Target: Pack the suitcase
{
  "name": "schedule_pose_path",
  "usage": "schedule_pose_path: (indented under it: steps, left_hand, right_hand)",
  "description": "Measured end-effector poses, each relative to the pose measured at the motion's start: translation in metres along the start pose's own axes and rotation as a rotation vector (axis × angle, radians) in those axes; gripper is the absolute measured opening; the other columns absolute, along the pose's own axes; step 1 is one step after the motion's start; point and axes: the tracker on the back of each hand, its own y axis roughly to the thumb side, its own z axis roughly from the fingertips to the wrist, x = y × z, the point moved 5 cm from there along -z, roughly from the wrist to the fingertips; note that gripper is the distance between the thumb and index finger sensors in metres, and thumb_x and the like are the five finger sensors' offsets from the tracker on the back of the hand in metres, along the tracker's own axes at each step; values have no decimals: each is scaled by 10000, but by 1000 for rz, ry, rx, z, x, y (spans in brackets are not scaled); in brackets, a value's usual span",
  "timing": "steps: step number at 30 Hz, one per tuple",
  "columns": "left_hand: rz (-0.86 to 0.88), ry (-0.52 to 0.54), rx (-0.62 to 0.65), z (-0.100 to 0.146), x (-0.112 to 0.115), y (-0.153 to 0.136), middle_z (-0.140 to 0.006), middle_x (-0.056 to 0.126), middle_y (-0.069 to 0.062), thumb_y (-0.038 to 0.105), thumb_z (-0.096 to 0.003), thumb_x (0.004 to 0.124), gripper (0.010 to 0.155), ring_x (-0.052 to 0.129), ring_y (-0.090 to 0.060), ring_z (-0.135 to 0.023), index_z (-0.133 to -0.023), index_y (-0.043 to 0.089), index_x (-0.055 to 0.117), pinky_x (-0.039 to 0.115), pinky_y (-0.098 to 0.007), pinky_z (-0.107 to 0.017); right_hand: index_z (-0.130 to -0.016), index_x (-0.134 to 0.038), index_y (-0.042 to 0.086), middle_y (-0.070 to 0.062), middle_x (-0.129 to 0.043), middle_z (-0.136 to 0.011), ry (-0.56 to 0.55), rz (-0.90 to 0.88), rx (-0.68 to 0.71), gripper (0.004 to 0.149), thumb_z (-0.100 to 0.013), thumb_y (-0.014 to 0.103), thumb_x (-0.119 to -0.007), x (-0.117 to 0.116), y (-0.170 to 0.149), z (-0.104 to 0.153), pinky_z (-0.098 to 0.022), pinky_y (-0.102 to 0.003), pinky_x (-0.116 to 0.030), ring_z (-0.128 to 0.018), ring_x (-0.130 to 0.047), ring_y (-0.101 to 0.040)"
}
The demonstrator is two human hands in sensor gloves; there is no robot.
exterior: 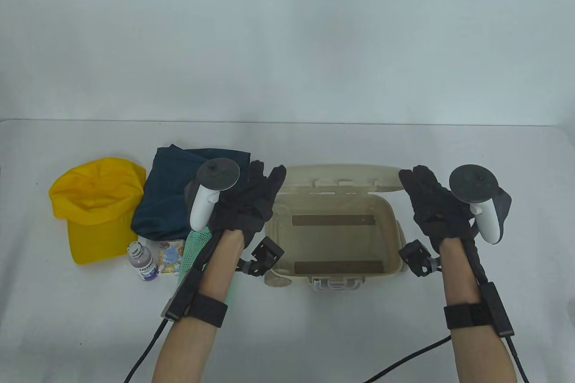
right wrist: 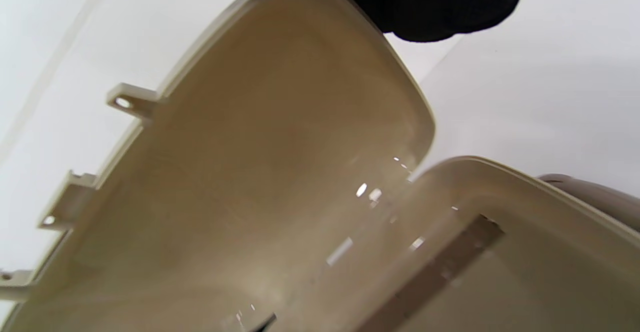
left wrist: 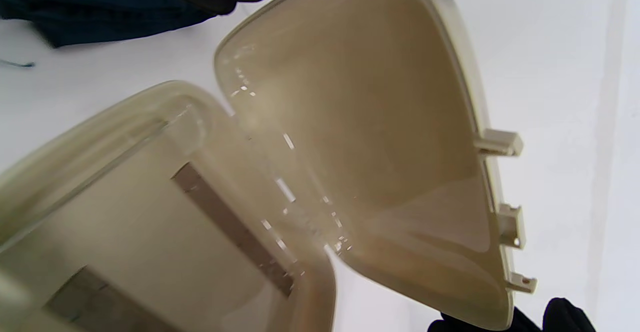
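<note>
Left hand [exterior: 251, 203]: fingers on the left corner of the raised lid [exterior: 343, 176]; whether they clasp it or only steady it cannot be told.
Right hand [exterior: 431, 208]: fingers on the right corner of the lid; grasp likewise unclear.
Suitcase [exterior: 395, 261]: on the worktop [exterior: 90, 333], open, interior bare.
Done: lid opened.
Remaining, left of the case: bottle [exterior: 143, 262], card [exterior: 171, 257], dark garment [exterior: 166, 194], yellow cap [exterior: 96, 208], none packed.
</note>
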Motion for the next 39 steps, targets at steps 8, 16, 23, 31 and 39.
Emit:
schedule_pose_path:
  steps: [8,16,23,31,39]
  left_hand:
    - [174,43,88,-37,-7,0,-1225,55,-163,721,-539,431,947,156,-401,-1164,-1122,149,-49,342,-489,-866]
    - [140,58,72,-54,-16,-1,-1230,35,-125,722,-535,435,940,129,-379,-1172,-1119,177,-59,313,-480,-872]
    - [-88,121,97,-24,-34,13,-1240,85,-138,711,-538,467,914,170,-415,-1168,-1143,200,12,342,-512,-858]
    - [-683,271,172,51,-35,24,-1260,245,-114,711,-512,543,894,343,-413,-1174,-1171,230,178,431,-565,-827]
    - [-1032,284,154,98,-19,-23,-1256,285,-135,700,-499,566,892,377,-425,-1168,-1172,224,226,453,-588,-814]
  right_hand:
    - [-1140,-181,81,-192,-326,-1215,71,-122,-10,876,-552,659,-476,-17,-1,-54,-765,-569,-538,-1102,-447,-469]
    - [-1132,-116,99,-191,-228,-1225,101,-139,-36,899,-541,676,-472,-26,1,-78,-775,-599,-475,-1109,-360,-501]
    - [-1145,-163,110,-183,-272,-1231,42,-57,12,898,-537,681,-496,-5,14,-61,-765,-613,-489,-1095,-406,-533]
    - [-1127,-433,159,-126,-590,-1155,-35,429,260,797,-522,635,-639,-14,53,14,-735,-595,-594,-1025,-676,-412]
    - [-1083,-513,201,-65,-683,-1091,226,728,378,690,-510,506,-748,-96,28,55,-743,-557,-627,-982,-747,-329]
